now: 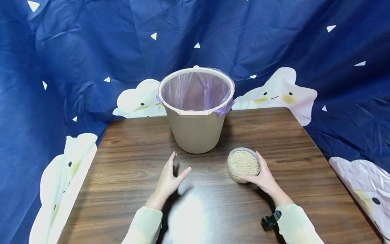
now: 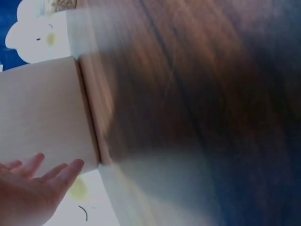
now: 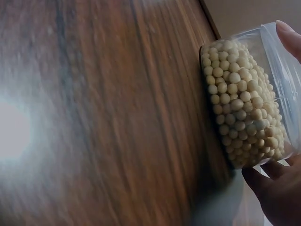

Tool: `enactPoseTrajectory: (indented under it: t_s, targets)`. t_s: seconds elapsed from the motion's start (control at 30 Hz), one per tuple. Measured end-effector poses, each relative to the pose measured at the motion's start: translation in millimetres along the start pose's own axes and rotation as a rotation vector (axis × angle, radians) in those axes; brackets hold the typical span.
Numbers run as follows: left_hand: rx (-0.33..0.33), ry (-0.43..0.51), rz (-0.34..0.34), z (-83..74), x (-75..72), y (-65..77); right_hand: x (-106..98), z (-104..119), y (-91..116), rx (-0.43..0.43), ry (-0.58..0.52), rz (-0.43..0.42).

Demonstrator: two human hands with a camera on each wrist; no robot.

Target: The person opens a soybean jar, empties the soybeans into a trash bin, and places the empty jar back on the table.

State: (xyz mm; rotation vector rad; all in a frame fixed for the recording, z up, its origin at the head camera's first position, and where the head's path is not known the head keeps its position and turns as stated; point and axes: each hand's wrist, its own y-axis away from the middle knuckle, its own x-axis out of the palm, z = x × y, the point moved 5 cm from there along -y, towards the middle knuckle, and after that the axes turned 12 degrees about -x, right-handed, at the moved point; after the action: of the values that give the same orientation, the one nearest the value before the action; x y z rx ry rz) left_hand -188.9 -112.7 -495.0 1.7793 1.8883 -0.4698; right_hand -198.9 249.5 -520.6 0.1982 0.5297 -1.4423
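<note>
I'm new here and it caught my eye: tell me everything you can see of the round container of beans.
The round container is low and clear, apparently plastic, with a pale rim. Small, round, cream-coloured beans fill much of it, stopping short of the rim. It stands upright on the wooden table, in front of the bin and to its right. The right hand grips the container's side. I can't tell whether anything covers its top.

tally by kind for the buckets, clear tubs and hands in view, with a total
Buckets: 1, the beige bucket
Clear tubs: 1, the round tub
Hands: 2, the left hand and the right hand
Total: 4
</note>
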Motion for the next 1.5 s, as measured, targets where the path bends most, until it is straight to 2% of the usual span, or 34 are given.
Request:
enactPoseTrajectory:
  t_s: [0.1,0.6,0.77,1.03,1.33,1.5]
  targets:
    - [0.029,0.001,0.005,-1.7,3.7,1.8,5.2,1.5,-0.6,-0.006,0.042,0.001]
    - [0.042,-0.056,0.109,-0.8,33.8,14.3,36.9,15.1,0.3,-0.016,0.161,0.004]
    - [0.049,-0.073,0.141,-2.7,41.4,16.9,48.4,21.2,0.6,-0.042,0.192,0.002]
    - [0.083,-0.081,0.18,-6.0,49.8,17.9,64.4,27.3,-0.3,-0.07,0.217,0.007]
    - [0.06,-0.097,0.239,-8.7,58.9,18.8,78.6,37.1,0.8,-0.099,0.24,0.018]
    - [0.065,-0.105,0.25,-11.3,62.3,18.8,85.2,42.1,1.6,-0.124,0.247,0.026]
